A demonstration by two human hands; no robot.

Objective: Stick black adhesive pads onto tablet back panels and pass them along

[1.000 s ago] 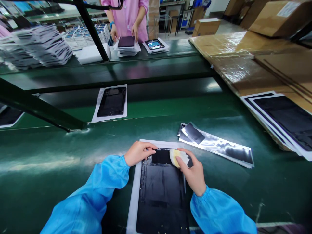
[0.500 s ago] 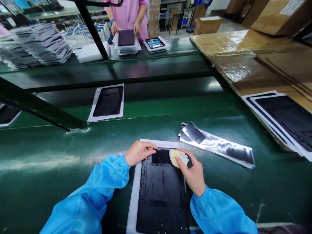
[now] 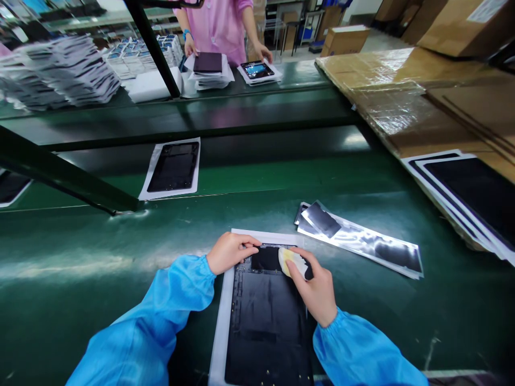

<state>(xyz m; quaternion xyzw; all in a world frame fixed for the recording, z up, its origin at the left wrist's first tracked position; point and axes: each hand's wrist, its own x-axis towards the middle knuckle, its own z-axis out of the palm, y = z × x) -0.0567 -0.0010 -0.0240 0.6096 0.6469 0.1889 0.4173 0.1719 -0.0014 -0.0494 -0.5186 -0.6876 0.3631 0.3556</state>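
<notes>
An opened tablet [image 3: 267, 321] with dark insides showing lies on a white foam sheet [image 3: 220, 338] before me. My left hand [image 3: 231, 252] rests at the tablet's upper left corner, thumb and fingertips pinched together at its top edge; anything between them is too small to make out. Between the thumb and fingers of my right hand [image 3: 317, 287] is a white and yellowish pad [image 3: 290, 262]. It presses against a smooth black rectangle [image 3: 265, 258] near the tablet's top right. Beyond that hand, shiny silver strips with dark patches [image 3: 362, 241] lie overlapping on the green bench.
Another tablet on a sheet [image 3: 173, 166] sits on the green belt [image 3: 241, 169]. A dark metal post [image 3: 68, 174] slants in from the left. Several tablets on sheets [image 3: 475, 187] lie on cardboard [image 3: 402, 107] at right. Across the line stands a co-worker in pink [image 3: 217, 27].
My right hand and the pad have shifted very slightly left, the pad tilting more. The belt tablet has slid left. A co-worker's hand has moved from the stack to the lit tablet.
</notes>
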